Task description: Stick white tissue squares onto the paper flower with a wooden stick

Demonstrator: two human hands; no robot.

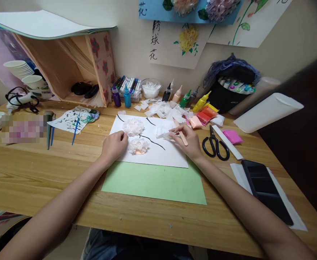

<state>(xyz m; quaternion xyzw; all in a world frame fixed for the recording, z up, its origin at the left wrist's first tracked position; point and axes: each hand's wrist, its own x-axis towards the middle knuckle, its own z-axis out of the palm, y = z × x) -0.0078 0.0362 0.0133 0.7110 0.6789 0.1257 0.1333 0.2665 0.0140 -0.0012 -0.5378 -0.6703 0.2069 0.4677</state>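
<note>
The left hand (pixel 114 146) rests at the left edge of the white sheet (pixel 171 157), its fingers curled in and their tips together; whether anything is pinched there, I cannot tell. The right hand (pixel 189 141), over the right part of the sheet, has thumb and fingers closed on thin white tissue (pixel 162 132), with a wooden stick (pixel 184 139) lying across its fingers. The tissue looks nearly weightless, limp and easy to crease or tear, so a light pinch at one edge or corner should suit it; the stick looks light and stiff, best taken around its middle. Two ruffled paper flowers (pixel 133 127) sit on the left part of the sheet, one behind the other, with peach clay (pixel 140 152) showing at the front of the nearer one. Their petals look soft and easily crushed, so the base would be the safer hold. Dark curved lines (pixel 156 143) run over the sheet, and green paper (pixel 155 182) sticks out from under its near edge. Behind the sheet, loose tissue scraps (pixel 165 109) lie in a heap on the worktop (pixel 39 173), with small bottles (pixel 201 102) beyond. Black-handled scissors (pixel 215 148) lie to the sheet's right, and paintbrushes (pixel 75 131) to its left.
</note>
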